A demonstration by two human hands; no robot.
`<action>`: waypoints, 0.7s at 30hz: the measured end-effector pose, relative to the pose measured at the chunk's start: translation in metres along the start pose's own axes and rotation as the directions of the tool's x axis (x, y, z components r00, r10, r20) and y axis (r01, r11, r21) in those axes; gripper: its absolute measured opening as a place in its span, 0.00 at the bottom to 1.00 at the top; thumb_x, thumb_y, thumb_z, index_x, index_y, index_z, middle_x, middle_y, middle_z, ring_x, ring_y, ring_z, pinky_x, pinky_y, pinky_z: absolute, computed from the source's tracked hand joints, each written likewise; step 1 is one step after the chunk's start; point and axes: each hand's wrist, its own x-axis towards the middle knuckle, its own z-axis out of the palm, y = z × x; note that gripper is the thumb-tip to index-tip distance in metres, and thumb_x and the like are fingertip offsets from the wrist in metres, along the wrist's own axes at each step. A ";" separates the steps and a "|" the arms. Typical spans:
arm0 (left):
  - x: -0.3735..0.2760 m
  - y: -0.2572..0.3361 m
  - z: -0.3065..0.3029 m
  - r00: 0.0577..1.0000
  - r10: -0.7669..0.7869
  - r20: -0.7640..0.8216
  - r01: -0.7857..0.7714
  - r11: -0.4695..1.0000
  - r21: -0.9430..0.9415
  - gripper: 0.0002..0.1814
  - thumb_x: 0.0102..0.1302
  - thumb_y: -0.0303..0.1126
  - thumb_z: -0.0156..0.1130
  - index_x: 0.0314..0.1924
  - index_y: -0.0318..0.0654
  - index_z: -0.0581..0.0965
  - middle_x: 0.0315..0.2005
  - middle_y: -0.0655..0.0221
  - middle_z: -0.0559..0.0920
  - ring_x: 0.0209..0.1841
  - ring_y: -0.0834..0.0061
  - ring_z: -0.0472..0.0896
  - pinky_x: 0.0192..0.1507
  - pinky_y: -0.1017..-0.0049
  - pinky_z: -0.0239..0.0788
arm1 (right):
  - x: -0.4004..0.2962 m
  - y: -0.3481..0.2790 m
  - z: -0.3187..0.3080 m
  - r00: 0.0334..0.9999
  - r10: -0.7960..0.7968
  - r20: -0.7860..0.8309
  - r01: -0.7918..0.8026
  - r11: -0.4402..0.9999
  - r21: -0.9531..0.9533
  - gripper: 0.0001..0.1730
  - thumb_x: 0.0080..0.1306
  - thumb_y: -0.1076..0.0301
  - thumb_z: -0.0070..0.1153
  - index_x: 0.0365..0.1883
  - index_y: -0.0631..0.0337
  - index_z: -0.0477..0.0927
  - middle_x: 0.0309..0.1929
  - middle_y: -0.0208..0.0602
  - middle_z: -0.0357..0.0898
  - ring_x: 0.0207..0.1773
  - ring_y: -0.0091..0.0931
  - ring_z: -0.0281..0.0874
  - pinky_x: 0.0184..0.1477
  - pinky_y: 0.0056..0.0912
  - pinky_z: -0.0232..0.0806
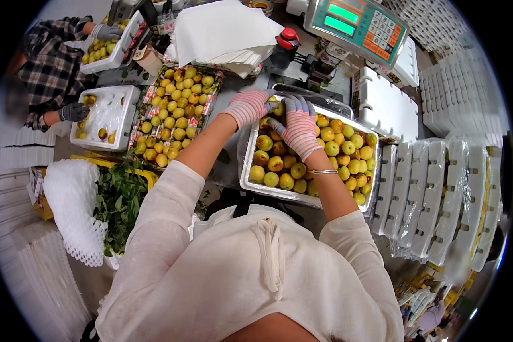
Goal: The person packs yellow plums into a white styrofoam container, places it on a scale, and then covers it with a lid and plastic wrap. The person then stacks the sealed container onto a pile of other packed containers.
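Observation:
In front of me is a white foam box [256, 184] lined with clear plastic film. Round yellow-green fruits [298, 171] with brown patches, which look like jujubes, fill it in layers. My left hand [250, 107], in a striped glove with grey fingertips, is at the box's far left corner. Its thumb and forefinger are around a greenish fruit [274, 99]. Beside it my right hand [299, 126], gloved alike, reaches over the fruits with its fingers bent down among them. What lies beneath the right palm is hidden.
To the left lies an open printed carton [174, 115] of similar fruits. A co-worker's gloved hand [73, 112] is at another foam box [130, 102]. Behind stand paper sheets [222, 34], a red-capped bottle [285, 51] and a digital scale display [357, 30]. Stacked foam boxes [431, 201] border the right.

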 end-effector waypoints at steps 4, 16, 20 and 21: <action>0.003 0.019 0.000 0.993 -0.104 0.063 0.094 0.986 0.140 0.15 0.63 0.38 0.52 0.44 0.37 0.77 0.42 0.53 0.80 0.47 0.53 0.78 0.48 0.59 0.70 | -0.004 0.003 0.015 0.990 -0.007 -0.138 -0.004 0.997 -0.074 0.30 0.57 0.53 0.56 0.56 0.55 0.71 0.60 0.37 0.67 0.67 0.41 0.57 0.68 0.49 0.46; 0.001 0.036 0.013 0.967 -0.216 0.134 0.140 0.892 0.430 0.21 0.60 0.39 0.57 0.51 0.36 0.74 0.43 0.54 0.81 0.46 0.54 0.79 0.46 0.60 0.72 | 0.003 -0.014 0.011 0.966 0.251 0.067 -0.249 0.968 -0.024 0.30 0.66 0.57 0.42 0.67 0.55 0.63 0.69 0.39 0.60 0.72 0.47 0.51 0.72 0.52 0.37; 0.008 0.031 0.012 0.970 -0.168 0.174 0.086 0.912 0.401 0.21 0.62 0.39 0.56 0.54 0.38 0.72 0.45 0.57 0.81 0.47 0.58 0.79 0.45 0.62 0.73 | 0.003 -0.009 0.015 0.943 0.304 0.138 -0.300 0.953 -0.052 0.30 0.69 0.59 0.36 0.70 0.52 0.57 0.73 0.37 0.51 0.75 0.47 0.43 0.73 0.52 0.31; 0.010 0.025 0.015 0.969 -0.186 0.163 0.103 0.902 0.419 0.21 0.62 0.38 0.55 0.54 0.39 0.72 0.44 0.57 0.81 0.47 0.58 0.79 0.45 0.62 0.73 | 0.005 -0.010 0.015 0.940 0.309 0.142 -0.306 0.951 -0.045 0.31 0.69 0.59 0.36 0.71 0.52 0.57 0.74 0.37 0.51 0.75 0.46 0.42 0.73 0.52 0.31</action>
